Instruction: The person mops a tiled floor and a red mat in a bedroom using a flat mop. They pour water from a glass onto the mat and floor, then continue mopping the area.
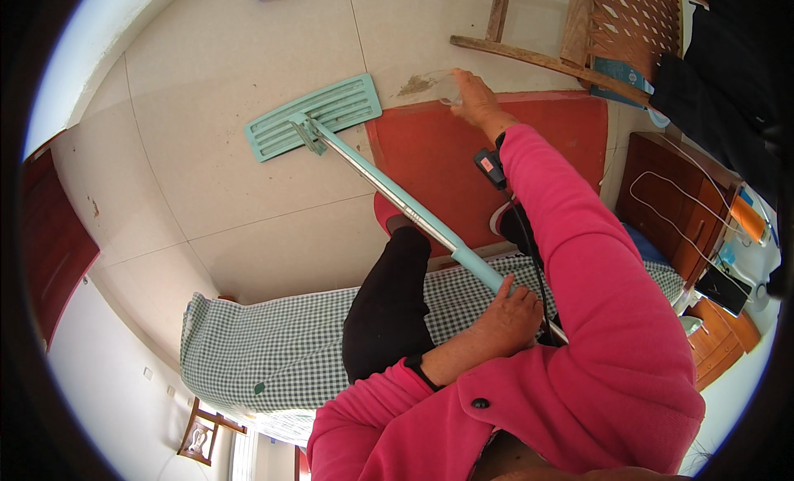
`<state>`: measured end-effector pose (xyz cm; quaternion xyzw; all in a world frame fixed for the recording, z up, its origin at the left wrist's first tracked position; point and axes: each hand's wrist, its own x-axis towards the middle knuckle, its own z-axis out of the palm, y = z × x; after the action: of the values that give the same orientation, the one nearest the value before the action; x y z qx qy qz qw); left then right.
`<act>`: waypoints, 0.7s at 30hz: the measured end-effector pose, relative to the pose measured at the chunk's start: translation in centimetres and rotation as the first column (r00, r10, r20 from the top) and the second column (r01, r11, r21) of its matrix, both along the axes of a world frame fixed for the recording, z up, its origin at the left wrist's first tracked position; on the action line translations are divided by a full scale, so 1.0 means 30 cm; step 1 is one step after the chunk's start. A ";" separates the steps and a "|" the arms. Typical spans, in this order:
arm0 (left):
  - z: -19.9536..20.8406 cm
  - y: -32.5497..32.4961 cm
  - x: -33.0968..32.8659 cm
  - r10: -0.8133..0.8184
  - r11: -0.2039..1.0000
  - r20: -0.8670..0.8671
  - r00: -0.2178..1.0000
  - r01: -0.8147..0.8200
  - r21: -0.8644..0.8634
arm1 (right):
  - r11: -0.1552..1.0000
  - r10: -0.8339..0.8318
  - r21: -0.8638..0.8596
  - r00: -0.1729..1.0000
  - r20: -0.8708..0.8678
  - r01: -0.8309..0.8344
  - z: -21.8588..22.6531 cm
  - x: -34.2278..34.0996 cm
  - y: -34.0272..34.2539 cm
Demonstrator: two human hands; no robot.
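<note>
Left hand: grasping the mop, handle end hidden.
Right hand: pinching a clear thing, perhaps a cup.
Chair: cut off above.

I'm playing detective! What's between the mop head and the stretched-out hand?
The head view shows a brownish smudge on the pale floor between the mop head and the right hand, plus something see-through right by that hand.

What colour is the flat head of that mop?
The flat mop head is pale turquoise; the head camera's view shows it best.
</note>
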<state>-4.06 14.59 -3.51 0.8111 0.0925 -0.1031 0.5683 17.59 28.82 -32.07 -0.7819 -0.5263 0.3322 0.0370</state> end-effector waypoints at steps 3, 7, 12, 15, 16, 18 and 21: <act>0.000 0.002 0.001 -0.015 1.000 -0.005 1.000 0.015 -0.002 | 1.000 0.008 0.021 0.998 0.059 -0.009 -0.005 0.020 -0.009; -0.001 0.004 0.003 -0.020 0.999 0.001 1.000 0.020 -0.048 | 0.998 0.022 0.062 0.999 0.024 -0.024 -0.011 0.007 0.005; 0.000 0.003 0.004 -0.006 0.999 -0.008 1.000 0.006 -0.047 | 0.999 0.024 0.032 0.999 0.025 -0.025 -0.016 -0.020 0.014; 0.000 0.005 0.003 0.000 0.999 -0.004 1.000 0.000 -0.042 | 1.000 0.013 0.017 0.999 0.036 -0.014 -0.026 -0.005 -0.008; 0.000 0.007 0.003 -0.001 0.999 -0.003 1.000 0.001 -0.042 | 0.999 -0.008 0.043 1.000 0.025 0.007 -0.029 0.007 -0.019; 0.002 0.011 0.002 -0.027 0.999 -0.009 1.000 0.026 -0.025 | 0.998 -0.054 0.025 0.998 0.021 0.054 -0.035 0.036 -0.044; 0.009 0.013 0.004 -0.055 0.998 -0.017 0.998 0.056 0.022 | 0.988 -0.151 0.036 0.988 0.030 0.150 -0.033 0.082 -0.084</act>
<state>-3.93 14.98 -3.23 0.8188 0.0759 -0.1246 0.5553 20.05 26.31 -33.07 -0.8238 -0.4719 0.3068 0.0665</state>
